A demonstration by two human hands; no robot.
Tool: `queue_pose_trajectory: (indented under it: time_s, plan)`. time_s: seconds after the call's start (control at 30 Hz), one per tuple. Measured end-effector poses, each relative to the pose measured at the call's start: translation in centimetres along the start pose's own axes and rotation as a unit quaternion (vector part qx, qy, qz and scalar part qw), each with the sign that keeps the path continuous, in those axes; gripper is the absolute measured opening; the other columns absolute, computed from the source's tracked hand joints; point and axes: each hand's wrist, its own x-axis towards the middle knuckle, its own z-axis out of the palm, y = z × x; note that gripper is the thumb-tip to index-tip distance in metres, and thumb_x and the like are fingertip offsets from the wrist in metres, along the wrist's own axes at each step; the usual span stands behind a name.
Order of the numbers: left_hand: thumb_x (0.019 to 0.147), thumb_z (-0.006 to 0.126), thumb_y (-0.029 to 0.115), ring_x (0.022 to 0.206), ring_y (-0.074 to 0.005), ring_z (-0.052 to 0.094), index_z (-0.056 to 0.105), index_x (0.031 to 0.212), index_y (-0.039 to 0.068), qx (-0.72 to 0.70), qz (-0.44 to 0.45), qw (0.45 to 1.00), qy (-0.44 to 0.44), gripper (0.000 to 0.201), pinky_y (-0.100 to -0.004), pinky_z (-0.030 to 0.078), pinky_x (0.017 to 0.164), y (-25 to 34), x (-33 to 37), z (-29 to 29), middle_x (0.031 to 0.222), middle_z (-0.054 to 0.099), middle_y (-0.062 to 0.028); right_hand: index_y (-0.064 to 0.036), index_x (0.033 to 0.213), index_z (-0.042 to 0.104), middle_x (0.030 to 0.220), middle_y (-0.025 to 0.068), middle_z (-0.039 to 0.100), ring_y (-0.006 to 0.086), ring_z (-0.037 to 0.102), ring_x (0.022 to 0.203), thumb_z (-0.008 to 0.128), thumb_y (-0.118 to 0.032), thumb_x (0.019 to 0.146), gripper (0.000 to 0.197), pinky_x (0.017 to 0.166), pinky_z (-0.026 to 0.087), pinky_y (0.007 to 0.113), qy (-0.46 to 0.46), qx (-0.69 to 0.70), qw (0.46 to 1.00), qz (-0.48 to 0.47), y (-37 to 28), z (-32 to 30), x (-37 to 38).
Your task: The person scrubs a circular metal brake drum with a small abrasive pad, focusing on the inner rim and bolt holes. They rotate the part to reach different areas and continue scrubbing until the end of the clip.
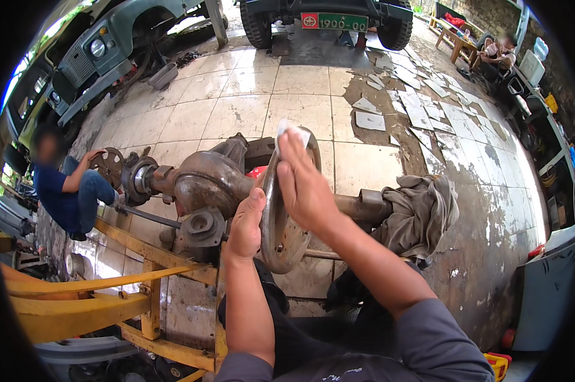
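Observation:
A worn, round metal plate (pixel 278 251) with a raised rim stands nearly edge-on in front of me. My left hand (pixel 244 226) holds its left side, thumb up; the other fingers are mostly hidden. Against the plate's upper right face lies my right hand (pixel 305 191), fingers stretched and close together, slightly blurred. Under those fingertips is a small white piece (pixel 283 132), perhaps cloth or abrasive paper. Behind the plate, a rusty axle housing (pixel 204 181) with a bulging middle stretches across the floor. A crumpled grey-brown cloth (pixel 421 213) drapes over its right end.
A yellow metal frame (pixel 96 312) stands at lower left. Beyond it a person in blue (pixel 67 184) squats, handling a round part (pixel 107 167). Broken tiles (pixel 415 111) litter the far right floor. Vehicles (pixel 90 54) stand behind; another person (pixel 496 57) sits at far right.

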Motion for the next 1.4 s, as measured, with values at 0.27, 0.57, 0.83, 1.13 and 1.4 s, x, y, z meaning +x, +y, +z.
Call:
queue_pose_trajectory:
  time_s: [0.27, 0.57, 0.83, 1.13, 1.4]
  plan:
    - [0.112, 0.032, 0.034, 0.141, -0.0182, 0.042, 0.035, 0.154, -0.005, -0.020, -0.021, 0.999, 0.022, 0.057, -0.0339, 0.028, 0.119, -0.1, -0.1, -0.2, 0.154, 0.045, -0.0120, 0.0092, 0.148, 0.041, 0.155, 0.0310, 0.038, 0.0463, 0.031, 0.148, 0.052, -0.012, 0.101, 0.052, 0.121, 0.028, 0.047, -0.015, 0.003, 1.000, -0.002, 1.1, -0.1, -0.2]
    - [0.113, 0.030, 0.035, 0.137, -0.0182, 0.046, 0.039, 0.151, -0.005, -0.046, -0.005, 0.999, -0.012, 0.056, -0.0327, 0.033, 0.116, -1.7, -0.1, -1.0, 0.151, 0.049, -0.0114, 0.0035, 0.151, 0.041, 0.156, 0.0282, 0.038, 0.0454, 0.030, 0.149, 0.054, -0.016, 0.101, 0.055, 0.121, 0.027, 0.051, -0.059, -0.054, 0.987, -0.139, 0.5, -0.9, -3.0]
    - [0.113, 0.030, 0.035, 0.135, -0.0182, 0.048, 0.043, 0.149, -0.005, 0.003, 0.027, 0.999, -0.033, 0.055, -0.0326, 0.034, 0.115, -2.0, -0.5, -2.5, 0.150, 0.050, -0.0105, -0.0017, 0.152, 0.042, 0.161, 0.0194, 0.036, 0.0413, 0.027, 0.152, 0.056, -0.020, 0.099, 0.058, 0.122, 0.024, 0.054, -0.121, -0.070, 0.978, -0.158, -1.7, -1.5, -3.3]
    - [0.112, 0.032, 0.035, 0.134, -0.0180, 0.049, 0.042, 0.150, -0.005, -0.013, -0.008, 1.000, 0.016, 0.056, -0.0333, 0.036, 0.115, -1.4, 0.0, -1.9, 0.147, 0.053, -0.0115, -0.0003, 0.151, 0.044, 0.159, 0.0255, 0.035, 0.0427, 0.030, 0.150, 0.054, -0.021, 0.101, 0.054, 0.122, 0.025, 0.053, -0.063, -0.042, 0.990, -0.115, -0.9, -0.5, -3.3]
    - [0.111, 0.035, 0.040, 0.134, -0.0191, 0.050, 0.038, 0.153, -0.003, -0.056, -0.018, 0.998, 0.002, 0.060, -0.0343, 0.037, 0.114, -0.9, 0.6, -0.7, 0.146, 0.053, -0.0105, 0.0076, 0.150, 0.039, 0.155, 0.0321, 0.036, 0.0460, 0.030, 0.148, 0.046, -0.016, 0.106, 0.050, 0.122, 0.027, 0.045, 0.009, 0.029, 0.999, 0.037, 0.2, 0.1, -0.2]
